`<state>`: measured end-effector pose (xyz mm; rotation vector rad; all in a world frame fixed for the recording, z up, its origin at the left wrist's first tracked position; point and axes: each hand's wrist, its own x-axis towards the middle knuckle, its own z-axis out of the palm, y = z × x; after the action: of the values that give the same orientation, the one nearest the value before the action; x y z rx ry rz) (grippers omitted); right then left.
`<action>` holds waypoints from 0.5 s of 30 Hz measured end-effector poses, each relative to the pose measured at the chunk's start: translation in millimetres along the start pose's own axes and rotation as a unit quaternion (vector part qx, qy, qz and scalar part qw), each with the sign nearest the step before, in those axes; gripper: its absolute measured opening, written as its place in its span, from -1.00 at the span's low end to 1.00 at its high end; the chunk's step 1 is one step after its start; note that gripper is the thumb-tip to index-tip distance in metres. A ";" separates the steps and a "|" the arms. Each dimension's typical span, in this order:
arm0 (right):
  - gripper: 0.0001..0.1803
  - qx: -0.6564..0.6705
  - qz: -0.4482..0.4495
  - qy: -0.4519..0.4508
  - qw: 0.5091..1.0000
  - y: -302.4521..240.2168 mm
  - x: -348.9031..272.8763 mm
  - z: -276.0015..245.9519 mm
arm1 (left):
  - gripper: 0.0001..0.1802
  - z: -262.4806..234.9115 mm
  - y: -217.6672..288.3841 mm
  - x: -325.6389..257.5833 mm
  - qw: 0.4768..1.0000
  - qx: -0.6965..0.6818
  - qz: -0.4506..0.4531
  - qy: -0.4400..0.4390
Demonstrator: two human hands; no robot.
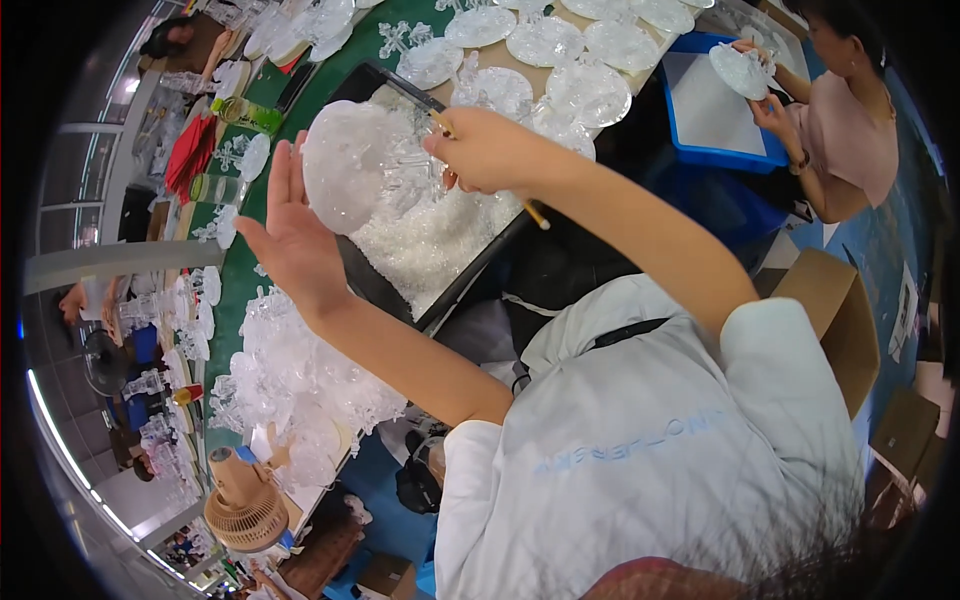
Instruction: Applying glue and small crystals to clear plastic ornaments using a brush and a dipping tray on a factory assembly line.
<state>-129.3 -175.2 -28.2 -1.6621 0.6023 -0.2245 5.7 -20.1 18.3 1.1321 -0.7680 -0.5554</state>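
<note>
Head view: your left hand [290,225] lies flat and wide against the clear disc [345,165], at two o'clock; your right hand [490,150], at three o'clock of it, grips a stick [537,214] over the tray [470,275].

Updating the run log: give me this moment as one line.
left hand: open, palm against frosted disc | right hand: gripping brush | black tray: white flakes
</note>
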 end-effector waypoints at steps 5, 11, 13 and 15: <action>-0.71 0.152 0.031 -0.003 0.988 14.9 -3.4 6.6 | 0.06 -1.4 -5.2 -2.3 0.996 0.066 -0.051 -0.030; -0.64 0.154 0.081 -0.052 0.983 19.4 -0.8 4.5 | 0.01 -14.7 -23.7 -15.9 0.998 0.051 -0.033 -0.007; -0.60 0.062 0.048 -0.054 0.995 22.4 1.3 8.6 | -0.01 -6.9 -21.6 -21.7 0.993 0.058 -0.089 0.056; -0.61 0.047 0.053 -0.064 0.995 23.6 7.2 4.0 | -0.02 -13.6 -29.5 -22.7 0.998 0.048 -0.030 0.037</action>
<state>-127.5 -177.0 -53.1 -1.5364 0.5719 -0.0671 1.7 -5.4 -18.3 1.2616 -0.7046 -0.5292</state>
